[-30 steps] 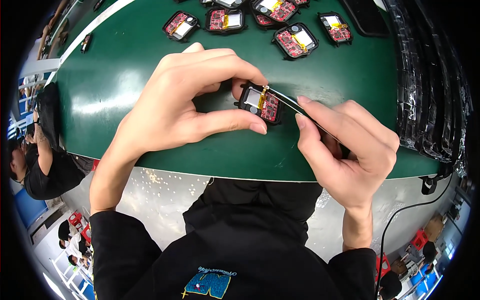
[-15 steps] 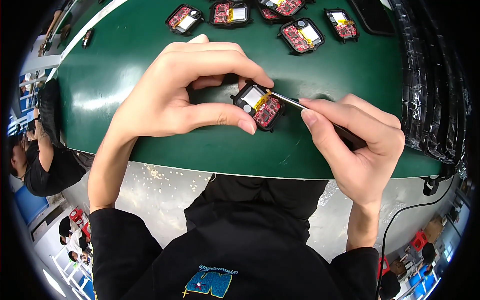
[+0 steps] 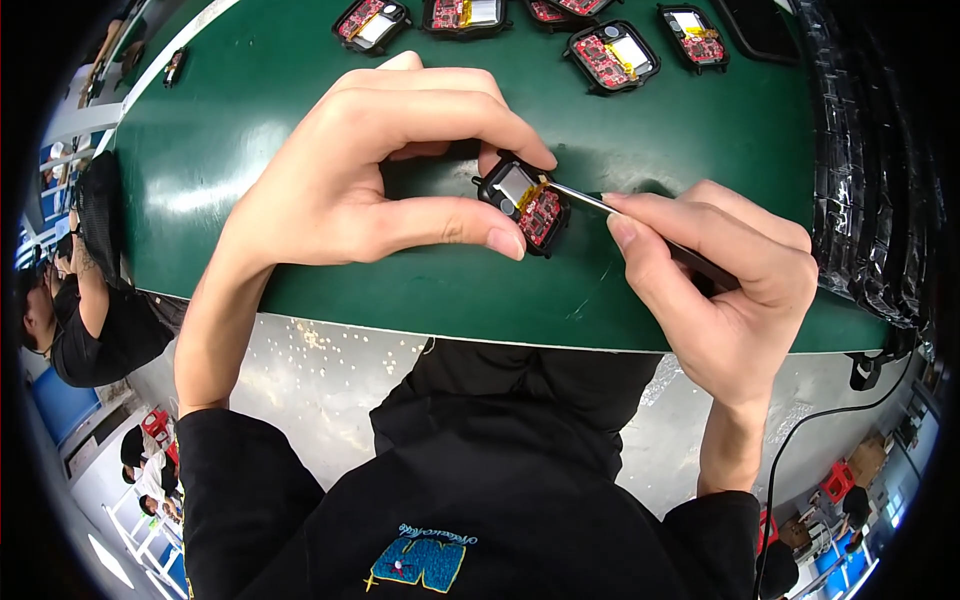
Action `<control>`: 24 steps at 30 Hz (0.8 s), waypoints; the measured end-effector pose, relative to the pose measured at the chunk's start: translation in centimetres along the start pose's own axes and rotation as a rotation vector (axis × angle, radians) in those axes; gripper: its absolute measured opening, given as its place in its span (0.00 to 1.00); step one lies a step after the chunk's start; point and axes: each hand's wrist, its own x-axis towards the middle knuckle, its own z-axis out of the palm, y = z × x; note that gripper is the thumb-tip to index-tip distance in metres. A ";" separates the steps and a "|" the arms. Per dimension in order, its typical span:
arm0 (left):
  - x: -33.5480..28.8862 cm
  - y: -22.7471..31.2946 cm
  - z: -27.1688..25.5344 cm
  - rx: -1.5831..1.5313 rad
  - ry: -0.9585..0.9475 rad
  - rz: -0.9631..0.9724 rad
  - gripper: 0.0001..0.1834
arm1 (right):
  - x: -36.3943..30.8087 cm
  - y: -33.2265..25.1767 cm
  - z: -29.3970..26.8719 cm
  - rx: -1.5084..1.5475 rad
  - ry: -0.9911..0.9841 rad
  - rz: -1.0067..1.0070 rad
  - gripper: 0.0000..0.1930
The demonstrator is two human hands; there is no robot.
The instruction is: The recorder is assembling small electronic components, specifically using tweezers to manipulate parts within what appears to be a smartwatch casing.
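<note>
Uncovered watch-type case: it is sitting between the hands, just above the green tabletop [image 3: 450, 306] or resting on it; the view isn't settling which. The black watch-type case [image 3: 523, 206] is lying tilted, its red circuit board [image 3: 542, 217], silver battery [image 3: 514, 184] and yellow strip [image 3: 529, 195] facing up.
Left hand: the left hand [image 3: 365, 185] is pinching the case by its edges, thumb at the lower left, index finger at the top.
Right hand: the right hand [image 3: 735, 285] is gripping a slim metal-tipped tool [image 3: 582, 199] in a narrow pencil hold.
Tool tip: it is pointing at the strip's upper end by the case rim; whether it is touching, I cannot tell.
Step in hand: the person seems to be working on that strip end, probably positioning or seating it.
Next move: it is calling for a steady case and light, precise tip pressure, sparing the board and battery.
Similar cases: several similar cases [image 3: 612, 57] are lying beyond the hands.
</note>
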 end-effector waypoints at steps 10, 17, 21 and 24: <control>0.0 0.3 0.0 0.050 -0.007 0.047 0.32 | -0.2 -0.3 0.3 -0.037 0.004 -0.015 0.11; 0.0 0.5 0.1 0.036 0.013 0.044 0.30 | -0.5 -0.3 0.5 -0.044 0.015 -0.051 0.11; -0.2 0.3 0.3 0.005 0.020 0.045 0.30 | -0.5 -0.3 0.5 -0.054 0.024 -0.052 0.11; -0.1 0.3 0.5 0.005 0.031 0.047 0.29 | -0.6 0.0 0.7 -0.108 0.012 -0.112 0.11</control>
